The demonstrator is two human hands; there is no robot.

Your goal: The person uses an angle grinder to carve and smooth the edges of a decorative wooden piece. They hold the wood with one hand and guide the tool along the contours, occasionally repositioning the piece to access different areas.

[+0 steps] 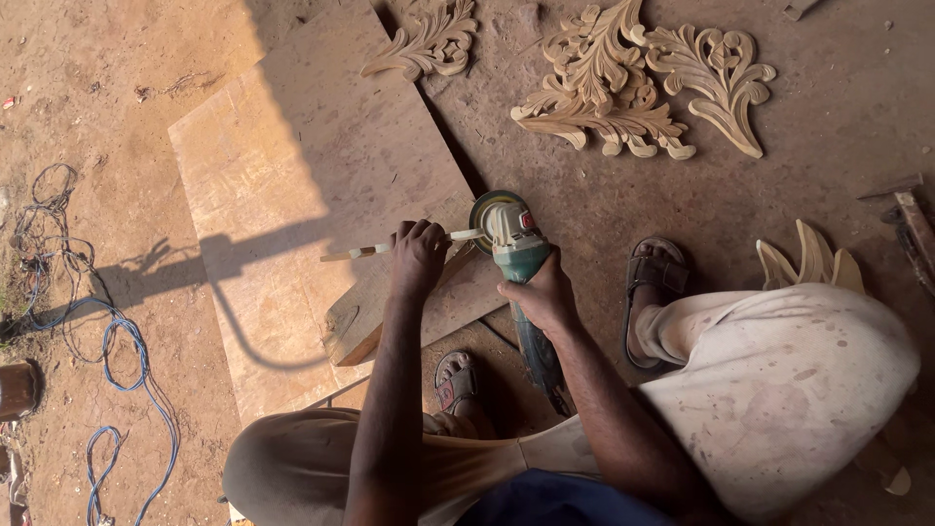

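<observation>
On the dirt floor by a plywood sheet [321, 166], left hand [419, 255] grips a thin tool [409, 245] against the wheel of the grinder [514, 248], right hand [542, 292] clamps its body; best held flat, light, steady pressure.

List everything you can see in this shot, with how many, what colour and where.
angle grinder: one, green and white, centre, in right hand
thin tool: one, pale, in left hand, at the grinder's disc
wooden board: one, tan, on ground, left of centre
carved leaf pieces: several, pale wood, top
cables: tangled, blue and dark, far left
hammer: one, right edge
sandals: two, dark, on the feet
left hand: gripping the tool
right hand: gripping the grinder
</observation>
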